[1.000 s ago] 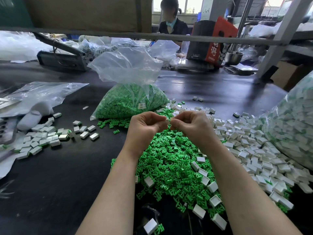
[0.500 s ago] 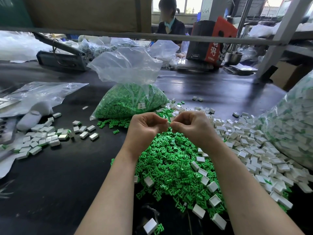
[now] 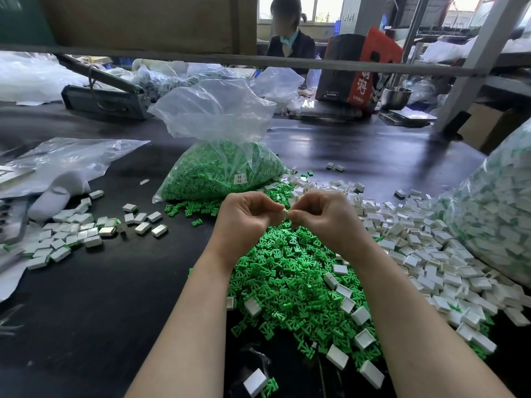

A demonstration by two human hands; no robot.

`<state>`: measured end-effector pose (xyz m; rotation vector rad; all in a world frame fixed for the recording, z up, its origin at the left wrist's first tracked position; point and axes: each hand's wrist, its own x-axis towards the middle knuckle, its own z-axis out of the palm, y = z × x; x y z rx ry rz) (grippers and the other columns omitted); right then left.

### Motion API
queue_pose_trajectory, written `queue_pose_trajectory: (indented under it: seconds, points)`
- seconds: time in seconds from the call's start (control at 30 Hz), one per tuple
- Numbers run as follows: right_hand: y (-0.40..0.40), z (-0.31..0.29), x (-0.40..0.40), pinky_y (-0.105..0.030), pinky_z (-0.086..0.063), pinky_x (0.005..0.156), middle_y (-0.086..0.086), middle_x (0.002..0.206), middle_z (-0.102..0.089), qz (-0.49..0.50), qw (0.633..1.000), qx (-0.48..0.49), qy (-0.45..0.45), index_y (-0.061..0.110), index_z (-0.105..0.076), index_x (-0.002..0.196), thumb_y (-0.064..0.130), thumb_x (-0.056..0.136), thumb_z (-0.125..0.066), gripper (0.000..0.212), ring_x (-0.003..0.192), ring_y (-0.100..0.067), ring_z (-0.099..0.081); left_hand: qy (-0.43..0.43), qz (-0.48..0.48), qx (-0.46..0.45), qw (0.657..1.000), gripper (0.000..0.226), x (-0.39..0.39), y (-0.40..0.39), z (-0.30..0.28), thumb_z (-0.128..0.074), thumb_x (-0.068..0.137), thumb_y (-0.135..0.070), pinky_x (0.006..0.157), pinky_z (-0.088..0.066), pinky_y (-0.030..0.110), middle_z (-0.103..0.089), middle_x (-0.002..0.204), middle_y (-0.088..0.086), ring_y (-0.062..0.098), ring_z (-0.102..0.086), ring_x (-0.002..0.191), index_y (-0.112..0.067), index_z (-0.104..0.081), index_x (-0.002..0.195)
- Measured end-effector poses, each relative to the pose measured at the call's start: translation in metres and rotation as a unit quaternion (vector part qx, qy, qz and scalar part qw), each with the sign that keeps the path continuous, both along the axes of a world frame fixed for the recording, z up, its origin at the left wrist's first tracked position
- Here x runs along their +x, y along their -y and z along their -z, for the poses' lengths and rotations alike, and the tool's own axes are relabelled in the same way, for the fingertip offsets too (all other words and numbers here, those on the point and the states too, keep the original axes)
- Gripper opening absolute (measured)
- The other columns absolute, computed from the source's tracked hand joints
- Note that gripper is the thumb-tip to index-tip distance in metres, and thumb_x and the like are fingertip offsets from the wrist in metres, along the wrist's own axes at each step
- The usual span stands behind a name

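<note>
My left hand (image 3: 247,216) and my right hand (image 3: 324,218) meet fingertip to fingertip above a heap of small green plastic clips (image 3: 290,271). Between the fingertips both hands pinch one small white plastic shell (image 3: 285,213), mostly hidden by the fingers. Whether a green clip is in it I cannot tell. White shells (image 3: 425,254) lie in a wide heap to the right of the green one.
An open clear bag of green clips (image 3: 218,170) stands behind my hands. A big bag of white parts (image 3: 494,208) fills the right edge. Finished white pieces (image 3: 74,237) lie at the left on the black table (image 3: 100,297), beside flat plastic bags (image 3: 66,159). A person sits beyond the far rail.
My hands have stayed together above the green heap, with only small finger movements. A bit of the white shell now shows between the fingertips.
</note>
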<state>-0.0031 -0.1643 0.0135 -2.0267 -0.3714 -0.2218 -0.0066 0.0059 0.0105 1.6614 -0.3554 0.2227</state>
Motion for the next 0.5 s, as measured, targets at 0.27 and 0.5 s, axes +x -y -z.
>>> queue_pose_trajectory:
  seconds: [0.27, 0.5]
  points:
    - [0.0060, 0.0048, -0.0003, -0.020, -0.046, 0.058, -0.001, 0.073, -0.072, -0.037, 0.998, -0.005, -0.048, 0.011, -0.068, 0.091, 0.021, 0.092, -0.067, 0.010, 0.059, -0.006, -0.060, -0.052, 0.015, -0.058, 0.997, 0.014, 0.0007, -0.0029, 0.0055, -0.074, 0.079, 0.003, 0.065, -0.052, 0.017, -0.075, 0.073, 0.005, 0.012, -0.069, 0.067, -0.009, -0.076, 0.084]
    - [0.0020, 0.0078, -0.0010, -0.038, -0.034, 0.058, 0.000, 0.060, -0.050, -0.089, 0.990, 0.022, -0.110, 0.019, -0.056, 0.074, 0.014, 0.101, -0.050, 0.029, 0.059, -0.021, -0.041, -0.085, 0.045, -0.023, 0.995, 0.008, 0.0013, -0.0010, 0.0055, -0.069, 0.087, -0.006, 0.063, -0.049, 0.017, -0.067, 0.073, 0.002, 0.009, -0.061, 0.067, -0.008, -0.067, 0.094]
